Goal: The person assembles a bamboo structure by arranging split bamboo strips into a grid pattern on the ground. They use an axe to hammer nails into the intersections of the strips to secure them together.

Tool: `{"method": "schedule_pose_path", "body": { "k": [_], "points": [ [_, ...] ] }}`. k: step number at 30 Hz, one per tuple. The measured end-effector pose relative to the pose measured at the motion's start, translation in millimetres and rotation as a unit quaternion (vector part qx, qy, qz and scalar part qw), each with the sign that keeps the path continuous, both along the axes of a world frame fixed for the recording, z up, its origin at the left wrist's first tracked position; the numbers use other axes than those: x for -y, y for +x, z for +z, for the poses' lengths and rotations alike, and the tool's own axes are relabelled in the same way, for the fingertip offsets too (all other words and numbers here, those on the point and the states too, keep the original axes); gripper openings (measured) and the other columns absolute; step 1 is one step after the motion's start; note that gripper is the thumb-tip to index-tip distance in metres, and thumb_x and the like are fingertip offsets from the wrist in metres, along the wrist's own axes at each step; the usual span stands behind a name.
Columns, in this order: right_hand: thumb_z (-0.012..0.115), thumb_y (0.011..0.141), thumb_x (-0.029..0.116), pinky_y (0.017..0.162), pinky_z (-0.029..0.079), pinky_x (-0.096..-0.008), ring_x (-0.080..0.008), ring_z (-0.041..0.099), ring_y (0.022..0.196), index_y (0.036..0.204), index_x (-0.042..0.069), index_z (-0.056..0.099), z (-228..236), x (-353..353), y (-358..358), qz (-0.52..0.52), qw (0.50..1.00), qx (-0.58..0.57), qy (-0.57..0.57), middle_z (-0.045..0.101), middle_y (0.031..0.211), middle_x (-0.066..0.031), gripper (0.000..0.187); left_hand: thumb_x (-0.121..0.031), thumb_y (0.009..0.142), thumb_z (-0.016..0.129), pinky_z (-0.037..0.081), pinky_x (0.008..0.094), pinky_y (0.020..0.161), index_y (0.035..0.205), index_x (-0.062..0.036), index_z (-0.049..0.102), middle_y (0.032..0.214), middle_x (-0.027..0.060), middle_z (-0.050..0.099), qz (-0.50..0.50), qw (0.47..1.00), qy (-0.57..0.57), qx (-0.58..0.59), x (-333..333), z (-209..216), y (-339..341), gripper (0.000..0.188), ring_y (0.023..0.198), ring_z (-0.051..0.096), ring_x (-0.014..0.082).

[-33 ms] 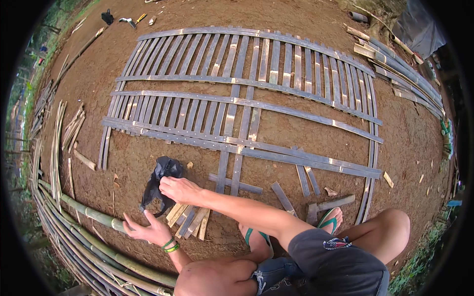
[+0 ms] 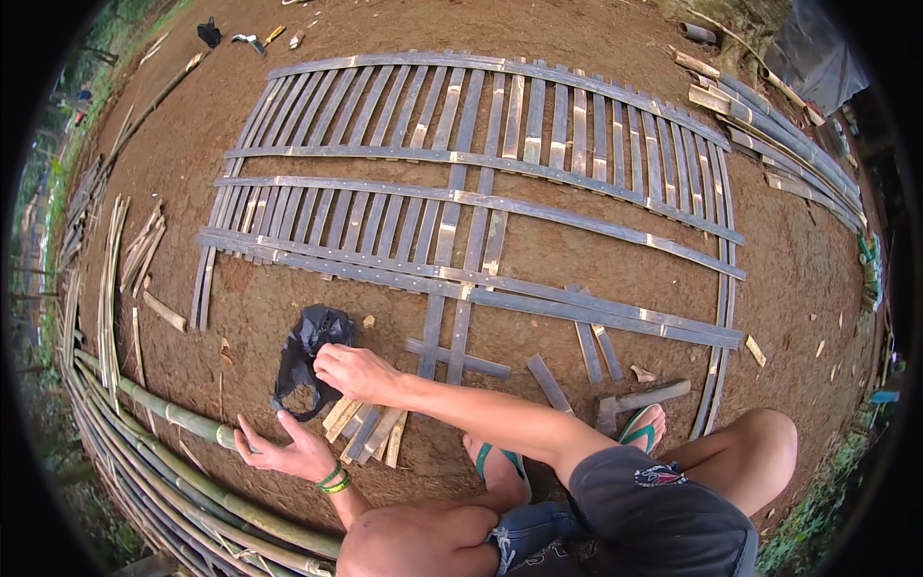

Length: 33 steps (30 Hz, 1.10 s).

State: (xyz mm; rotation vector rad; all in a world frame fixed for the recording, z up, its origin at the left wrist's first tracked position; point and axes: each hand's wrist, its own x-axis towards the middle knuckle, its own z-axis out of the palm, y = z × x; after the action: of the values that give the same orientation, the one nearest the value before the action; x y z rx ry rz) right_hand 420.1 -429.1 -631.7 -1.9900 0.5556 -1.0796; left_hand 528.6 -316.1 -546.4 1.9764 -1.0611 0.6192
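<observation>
A crumpled black plastic bag [image 2: 317, 329] lies on the soil to the left of my feet. My right hand [image 2: 354, 373] is at its near right side with fingers curled together; what they hold, if anything, is hidden. Below the bag, my left hand [image 2: 293, 452] is palm up and empty, its fingers spread. Its fingertips are by the end of a thick green bamboo pole [image 2: 183, 415]. Short split bamboo slats [image 2: 367, 431] lie in a small pile under my right forearm.
A large lattice frame of dark bamboo slats [image 2: 577, 185] lies flat ahead. Long bamboo poles [image 2: 183, 490] are stacked at the lower left, with more poles [image 2: 784, 135] at the far right. Loose slats [image 2: 550, 383] lie near my feet. Tools [image 2: 248, 41] rest far left.
My right hand has shifted slightly to the right, its fingers still curled. My left hand has moved a little to the left. The frame and slats have not moved.
</observation>
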Motion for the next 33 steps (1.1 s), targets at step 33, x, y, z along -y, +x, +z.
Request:
{"method": "schedule_pose_path", "body": {
  "k": [33],
  "points": [
    [0.072,0.094,0.019,0.078,0.059,-0.0463,-0.0360,0.070,0.092,0.105,0.007,0.070,-23,-117,-421,-0.019,0.898,-0.417,0.137,0.069,0.099,-0.0100,0.017,-0.007,0.091,0.080,0.056,0.0268,0.071,0.109,-0.0006,0.082,0.092,0.0083,0.080,-0.444,0.756,0.233,-0.422,163,-155,-177,0.019,0.076,0.070,0.0093]
  ]
}}
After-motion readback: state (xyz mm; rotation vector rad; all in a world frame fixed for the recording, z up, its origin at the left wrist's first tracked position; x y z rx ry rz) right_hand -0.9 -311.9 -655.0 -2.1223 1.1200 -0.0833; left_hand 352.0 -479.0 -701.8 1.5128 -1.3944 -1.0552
